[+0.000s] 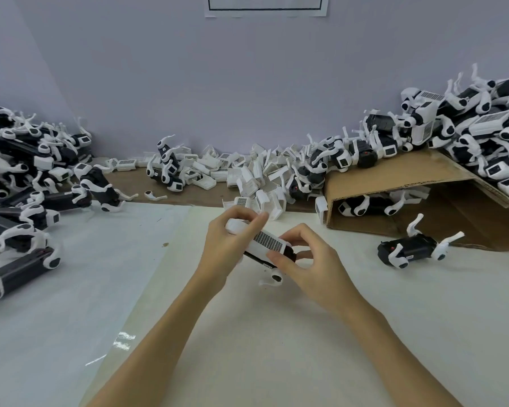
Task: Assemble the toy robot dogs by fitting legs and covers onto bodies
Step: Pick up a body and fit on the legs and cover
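"White and black, that's the toy dog in the middle of the surface, right?"

"Yes. Both hands hold it up a bit above the surface. A white cover with a dotted patch sits on top of its black body."

"What does the left hand do?"

"Its fingers curl round the far end of the cover and grip it."

"And the right hand?"

"It pinches the near end of the dog with thumb and fingers bent. One white leg pokes out below."

"Where are the other dogs?"

"A big pile of dogs lies at the left edge. Another pile sits on a brown cardboard sheet at the far right corner. One dog lies alone near the right edge. Loose white covers are heaped along the far edge by the wall."
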A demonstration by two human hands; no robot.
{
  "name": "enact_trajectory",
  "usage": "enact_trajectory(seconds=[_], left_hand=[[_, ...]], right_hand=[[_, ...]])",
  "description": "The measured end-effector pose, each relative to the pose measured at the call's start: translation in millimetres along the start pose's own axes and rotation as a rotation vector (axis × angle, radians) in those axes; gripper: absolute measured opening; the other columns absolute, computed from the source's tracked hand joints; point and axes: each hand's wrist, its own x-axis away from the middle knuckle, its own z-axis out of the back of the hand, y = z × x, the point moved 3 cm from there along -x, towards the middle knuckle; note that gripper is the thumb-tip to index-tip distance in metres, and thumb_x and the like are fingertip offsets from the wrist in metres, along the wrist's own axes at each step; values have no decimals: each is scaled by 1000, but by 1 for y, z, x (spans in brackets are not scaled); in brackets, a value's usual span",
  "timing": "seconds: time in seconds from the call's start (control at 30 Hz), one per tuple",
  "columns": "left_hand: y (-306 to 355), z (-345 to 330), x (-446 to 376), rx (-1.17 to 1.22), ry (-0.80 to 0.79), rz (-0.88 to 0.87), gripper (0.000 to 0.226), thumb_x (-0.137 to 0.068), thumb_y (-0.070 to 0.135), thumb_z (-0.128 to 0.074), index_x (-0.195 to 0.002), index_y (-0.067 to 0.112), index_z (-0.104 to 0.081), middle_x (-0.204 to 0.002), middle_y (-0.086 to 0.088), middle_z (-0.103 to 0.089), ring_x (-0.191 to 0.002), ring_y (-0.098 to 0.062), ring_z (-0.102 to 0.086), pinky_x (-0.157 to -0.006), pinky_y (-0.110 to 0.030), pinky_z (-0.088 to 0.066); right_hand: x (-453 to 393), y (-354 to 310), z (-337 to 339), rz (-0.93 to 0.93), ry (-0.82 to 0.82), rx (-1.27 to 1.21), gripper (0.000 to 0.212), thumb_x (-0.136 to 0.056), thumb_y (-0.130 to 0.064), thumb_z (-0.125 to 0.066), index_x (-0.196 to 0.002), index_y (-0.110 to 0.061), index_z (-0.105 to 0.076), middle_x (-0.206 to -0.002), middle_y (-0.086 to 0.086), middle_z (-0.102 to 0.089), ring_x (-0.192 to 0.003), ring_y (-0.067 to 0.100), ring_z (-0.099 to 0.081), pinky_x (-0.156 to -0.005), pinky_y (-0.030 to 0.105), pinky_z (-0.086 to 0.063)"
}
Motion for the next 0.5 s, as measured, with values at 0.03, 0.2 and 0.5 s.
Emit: enact_trajectory(seconds=[0.03, 0.2, 0.5], left_hand=[[2, 1, 0, -23, -43, -25, 33, -80, 55, -83, -85, 24, -73, -76, 9, -67, -64, -8, -62, -44, -19, -37], [7, 1, -1, -74, -190, -197, 16, -89, 34, -85, -94, 22, -77, -88, 9, -70, -77, -7, -65, -61, -17, -48], [12, 7, -2, -329, -209, -423, 52, -89, 41, -86, -135, 35, -61, -132, 13, -65, -129, -14, -60, -99, -13, -44]], right_hand=[[1, 0, 1, -12, -52, -18, 25, -90, -50, -77, -103, -34, -62, -107, -15, -72, -109, 5, -65, -93, 27, -52], [4, -5, 2, -198, -326, -343, 39, -102, -50, -60, -129, -22, -63, -111, 8, -76, -107, 25, -72, -99, 42, -53], [3, -9, 14, 88, 44, 37, 33, -89, -37, -81, -120, -31, -69, -103, -15, -72, -96, 9, -66, -84, 16, -48]])
